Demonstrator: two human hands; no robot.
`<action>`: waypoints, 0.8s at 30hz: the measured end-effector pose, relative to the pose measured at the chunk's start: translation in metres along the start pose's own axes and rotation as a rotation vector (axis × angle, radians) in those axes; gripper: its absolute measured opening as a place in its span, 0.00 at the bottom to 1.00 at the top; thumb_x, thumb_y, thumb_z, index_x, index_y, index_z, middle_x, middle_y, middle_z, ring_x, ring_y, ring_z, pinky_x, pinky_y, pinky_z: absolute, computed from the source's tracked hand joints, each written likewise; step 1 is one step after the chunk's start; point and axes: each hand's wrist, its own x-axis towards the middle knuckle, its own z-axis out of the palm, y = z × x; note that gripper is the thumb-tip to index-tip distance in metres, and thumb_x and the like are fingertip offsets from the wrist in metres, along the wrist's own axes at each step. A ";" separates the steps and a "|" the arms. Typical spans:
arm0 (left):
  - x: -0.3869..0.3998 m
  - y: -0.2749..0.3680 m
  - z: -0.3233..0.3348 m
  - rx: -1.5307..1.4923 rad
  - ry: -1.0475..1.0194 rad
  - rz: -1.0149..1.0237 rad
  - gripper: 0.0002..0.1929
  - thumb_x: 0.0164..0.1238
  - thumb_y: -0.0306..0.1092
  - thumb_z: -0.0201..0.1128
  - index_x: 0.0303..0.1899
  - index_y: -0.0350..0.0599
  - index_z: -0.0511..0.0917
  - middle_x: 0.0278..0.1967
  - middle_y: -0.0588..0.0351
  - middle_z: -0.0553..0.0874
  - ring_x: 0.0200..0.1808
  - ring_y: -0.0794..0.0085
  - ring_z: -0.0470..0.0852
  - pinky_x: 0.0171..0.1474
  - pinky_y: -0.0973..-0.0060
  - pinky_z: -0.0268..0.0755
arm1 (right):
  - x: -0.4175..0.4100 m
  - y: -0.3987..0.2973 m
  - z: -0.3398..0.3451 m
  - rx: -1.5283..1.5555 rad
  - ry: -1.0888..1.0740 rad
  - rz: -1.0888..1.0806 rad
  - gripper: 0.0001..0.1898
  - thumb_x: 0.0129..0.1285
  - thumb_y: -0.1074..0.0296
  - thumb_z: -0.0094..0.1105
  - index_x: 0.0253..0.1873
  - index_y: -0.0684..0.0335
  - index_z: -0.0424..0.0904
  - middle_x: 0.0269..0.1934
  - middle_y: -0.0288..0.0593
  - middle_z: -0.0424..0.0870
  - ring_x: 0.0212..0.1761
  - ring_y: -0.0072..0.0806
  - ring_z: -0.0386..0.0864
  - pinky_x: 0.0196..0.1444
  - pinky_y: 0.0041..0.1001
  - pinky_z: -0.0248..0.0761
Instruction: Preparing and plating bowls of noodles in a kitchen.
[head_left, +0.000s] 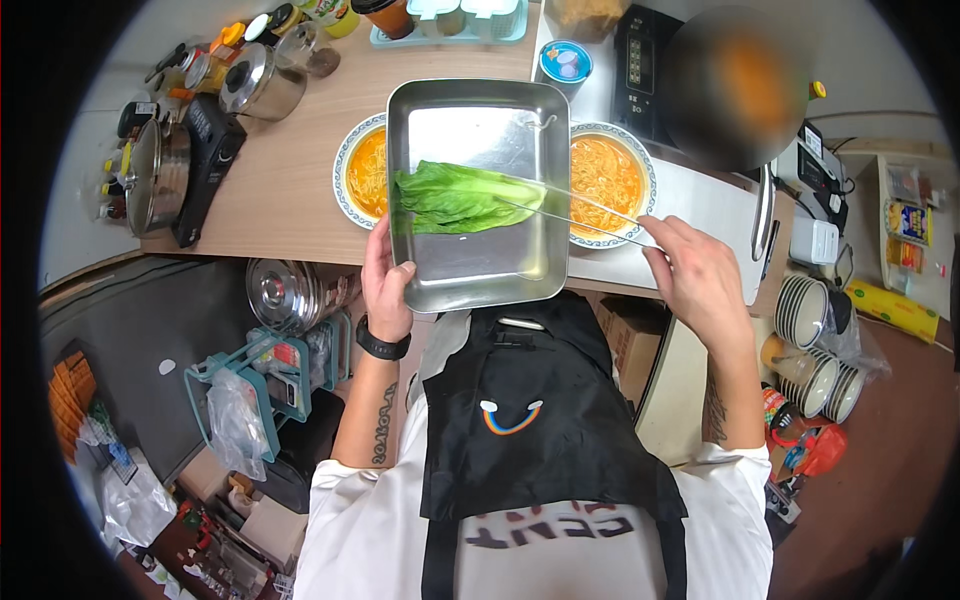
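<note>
My left hand (388, 289) grips the left wall of a rectangular stainless steel tray (491, 259), thumb over its rim. Green lettuce leaves (469, 196) lie across the middle of the tray. In my right hand (694, 277) is a pair of thin metal chopsticks (581, 210), whose tips reach over the tray's right wall to the pale stem end of the leaves. The tray is above the counter and partly covers a patterned bowl of noodles in orange broth (365, 174) on the left. A second noodle bowl (606, 180) shows beneath the chopsticks on the right.
A blurred round pan (735, 90) is near the black induction cooker (637, 67) at the upper right. A blue-lidded can (566, 64) stands behind the tray. Lidded pots (259, 82) and a black burner (210, 165) line the left. Stacked bowls (801, 311) are at the lower right.
</note>
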 end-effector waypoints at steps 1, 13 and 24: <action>0.000 0.000 0.001 -0.007 -0.027 0.011 0.36 0.56 0.23 0.48 0.72 0.30 0.60 0.66 0.44 0.72 0.69 0.63 0.69 0.72 0.69 0.55 | 0.002 0.001 0.001 -0.001 0.002 -0.004 0.12 0.62 0.71 0.62 0.51 0.61 0.80 0.37 0.44 0.82 0.37 0.43 0.82 0.40 0.38 0.76; -0.006 -0.009 -0.008 0.058 0.024 0.005 0.35 0.58 0.25 0.49 0.72 0.31 0.60 0.65 0.45 0.74 0.66 0.65 0.72 0.70 0.70 0.59 | -0.039 0.015 -0.062 0.134 0.073 0.237 0.08 0.62 0.76 0.61 0.46 0.66 0.83 0.33 0.47 0.83 0.29 0.42 0.82 0.34 0.32 0.74; -0.014 -0.014 -0.001 0.115 0.123 -0.031 0.34 0.60 0.29 0.50 0.71 0.30 0.61 0.64 0.47 0.74 0.64 0.67 0.72 0.68 0.71 0.60 | -0.054 0.116 -0.017 0.391 -0.150 0.652 0.14 0.66 0.69 0.57 0.52 0.70 0.82 0.28 0.43 0.82 0.22 0.23 0.80 0.28 0.26 0.73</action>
